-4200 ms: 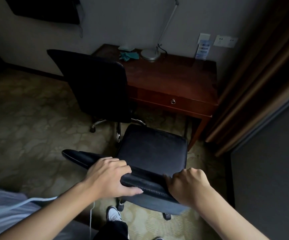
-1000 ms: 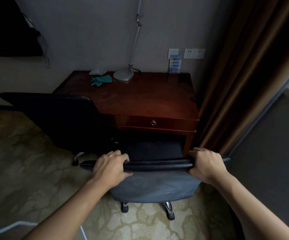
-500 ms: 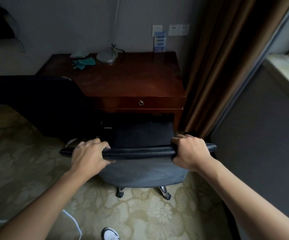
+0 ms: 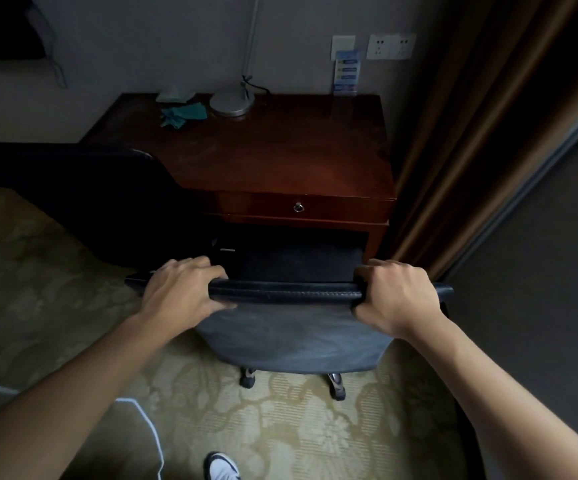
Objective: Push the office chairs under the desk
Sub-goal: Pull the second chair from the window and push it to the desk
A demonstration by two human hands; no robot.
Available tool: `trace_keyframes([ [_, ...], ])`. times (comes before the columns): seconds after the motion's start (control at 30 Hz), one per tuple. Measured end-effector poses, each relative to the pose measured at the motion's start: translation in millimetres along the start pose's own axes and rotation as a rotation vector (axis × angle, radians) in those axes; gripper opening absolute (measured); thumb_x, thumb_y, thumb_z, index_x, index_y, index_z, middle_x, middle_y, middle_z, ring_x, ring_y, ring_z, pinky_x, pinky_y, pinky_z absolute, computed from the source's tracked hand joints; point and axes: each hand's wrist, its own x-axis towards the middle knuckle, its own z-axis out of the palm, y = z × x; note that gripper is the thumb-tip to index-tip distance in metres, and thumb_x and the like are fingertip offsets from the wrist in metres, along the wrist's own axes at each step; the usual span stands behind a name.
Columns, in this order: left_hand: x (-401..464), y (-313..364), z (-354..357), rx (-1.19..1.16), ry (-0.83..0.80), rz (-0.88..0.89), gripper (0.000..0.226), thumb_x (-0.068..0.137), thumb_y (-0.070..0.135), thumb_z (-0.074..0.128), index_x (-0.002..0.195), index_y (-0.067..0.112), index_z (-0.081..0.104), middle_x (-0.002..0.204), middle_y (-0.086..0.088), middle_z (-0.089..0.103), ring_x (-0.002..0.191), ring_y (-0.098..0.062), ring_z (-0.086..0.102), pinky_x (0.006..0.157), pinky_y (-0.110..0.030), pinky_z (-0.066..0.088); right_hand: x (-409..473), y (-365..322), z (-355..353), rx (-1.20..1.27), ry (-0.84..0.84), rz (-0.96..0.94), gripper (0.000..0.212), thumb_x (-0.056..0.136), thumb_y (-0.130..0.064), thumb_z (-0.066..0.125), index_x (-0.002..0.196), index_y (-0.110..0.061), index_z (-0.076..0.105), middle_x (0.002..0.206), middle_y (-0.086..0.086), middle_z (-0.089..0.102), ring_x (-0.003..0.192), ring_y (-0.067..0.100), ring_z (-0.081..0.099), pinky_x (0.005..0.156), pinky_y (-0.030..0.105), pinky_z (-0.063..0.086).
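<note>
A black office chair (image 4: 291, 336) stands in front of the dark red wooden desk (image 4: 280, 157), its seat partly under the desk's drawer. My left hand (image 4: 180, 289) grips the top edge of its backrest on the left. My right hand (image 4: 396, 294) grips the same edge on the right. A second black office chair (image 4: 83, 199) stands at the desk's left front corner, its back turned towards me and its base hidden.
A brown curtain (image 4: 464, 126) hangs right of the desk, with a dark panel (image 4: 540, 289) beside it. On the desk are a lamp base (image 4: 232, 102) and a teal cloth (image 4: 182, 114). Patterned carpet (image 4: 21, 289) spreads to the left. My shoe (image 4: 221, 466) is below.
The chair I hold has turned square to the desk and rolled forward, so its seat now reaches under the drawer. Both hands stay on the backrest. The left chair has not moved.
</note>
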Motion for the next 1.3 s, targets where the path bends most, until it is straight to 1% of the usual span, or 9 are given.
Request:
trace_keyframes([
  [0.23, 54.1, -5.1, -5.4, 0.0, -0.007, -0.004, 0.048, 0.068, 0.064, 0.072, 0.103, 0.031, 0.07, 0.095, 0.007, 0.061, 0.091, -0.017, 0.061, 0.086, -0.035, 0.043, 54.5, 21.7, -7.6, -0.008, -0.026, 0.057, 0.026, 0.063, -0.043, 0.059, 0.086, -0.031, 0.064, 0.087, -0.006, 0.064, 0.081, 0.026, 0.063, 0.059, 0.032, 0.035],
  [0.57, 123.9, -13.2, -16.9, 0.037, 0.038, 0.078, 0.058, 0.067, 0.069, 0.07, 0.111, 0.03, 0.07, 0.097, 0.009, 0.065, 0.089, -0.017, 0.062, 0.086, -0.033, 0.042, 112.9, 52.6, -18.3, -0.028, -0.026, 0.103, 0.029, 0.059, -0.046, 0.06, 0.085, -0.031, 0.062, 0.081, -0.003, 0.067, 0.076, 0.027, 0.063, 0.058, 0.031, 0.037],
  [0.83, 135.9, -39.2, -14.2, 0.053, 0.02, 0.055, 0.057, 0.069, 0.074, 0.064, 0.112, 0.037, 0.066, 0.098, 0.015, 0.061, 0.093, -0.008, 0.057, 0.073, -0.026, 0.037, 132.5, 40.1, -5.8, -0.05, 0.036, 0.022, 0.036, 0.057, -0.046, 0.057, 0.087, -0.029, 0.065, 0.082, -0.006, 0.065, 0.077, 0.025, 0.065, 0.057, 0.03, 0.039],
  [0.93, 134.0, -35.4, -9.5, 0.04, 0.029, 0.039, 0.055, 0.07, 0.072, 0.065, 0.113, 0.037, 0.066, 0.099, 0.014, 0.061, 0.093, -0.009, 0.056, 0.075, -0.026, 0.039, 132.5, 38.3, -6.3, -0.019, 0.024, 0.036, 0.034, 0.059, -0.045, 0.058, 0.088, -0.03, 0.065, 0.085, -0.009, 0.062, 0.081, 0.021, 0.064, 0.06, 0.03, 0.042],
  [1.0, 134.8, -31.7, -7.4, 0.04, 0.047, 0.026, 0.054, 0.07, 0.071, 0.065, 0.113, 0.037, 0.066, 0.1, 0.013, 0.061, 0.093, -0.009, 0.056, 0.078, -0.027, 0.042, 135.2, 39.1, -9.8, 0.007, 0.004, 0.059, 0.031, 0.061, -0.045, 0.058, 0.088, -0.031, 0.064, 0.087, -0.01, 0.061, 0.084, 0.019, 0.063, 0.061, 0.03, 0.041],
  [1.1, 133.3, -31.8, -0.8, 0.035, 0.067, 0.053, 0.054, 0.07, 0.072, 0.063, 0.111, 0.037, 0.066, 0.1, 0.015, 0.062, 0.094, -0.009, 0.056, 0.078, -0.027, 0.044, 134.2, 41.7, -10.6, 0.003, -0.031, 0.058, 0.034, 0.063, -0.047, 0.057, 0.094, -0.034, 0.063, 0.09, -0.012, 0.061, 0.088, 0.017, 0.062, 0.064, 0.031, 0.044],
  [1.17, 128.6, -32.5, 2.8, 0.032, 0.082, 0.094, 0.051, 0.07, 0.071, 0.064, 0.107, 0.037, 0.068, 0.096, 0.016, 0.062, 0.093, -0.01, 0.058, 0.076, -0.028, 0.047, 128.1, 40.9, -9.0, -0.007, -0.03, 0.064, 0.035, 0.063, -0.047, 0.056, 0.095, -0.034, 0.063, 0.093, -0.012, 0.061, 0.091, 0.015, 0.061, 0.064, 0.03, 0.042],
  [1.23, 122.8, -33.2, 5.7, 0.049, 0.118, 0.138, 0.047, 0.064, 0.068, 0.073, 0.097, 0.034, 0.072, 0.086, 0.015, 0.063, 0.084, -0.011, 0.062, 0.065, -0.029, 0.051, 119.1, 37.5, -8.0, 0.001, -0.027, 0.088, 0.032, 0.063, -0.045, 0.058, 0.092, -0.032, 0.064, 0.093, -0.013, 0.061, 0.091, 0.015, 0.06, 0.062, 0.03, 0.039],
  [1.3, 117.7, -33.1, 5.2, 0.067, 0.123, 0.175, 0.045, 0.052, 0.063, 0.083, 0.082, 0.031, 0.074, 0.073, 0.014, 0.062, 0.07, -0.011, 0.063, 0.053, -0.026, 0.05, 109.7, 31.4, -7.6, 0.013, -0.05, 0.101, 0.029, 0.064, -0.043, 0.059, 0.09, -0.03, 0.064, 0.09, -0.012, 0.06, 0.089, 0.015, 0.06, 0.062, 0.031, 0.041],
])
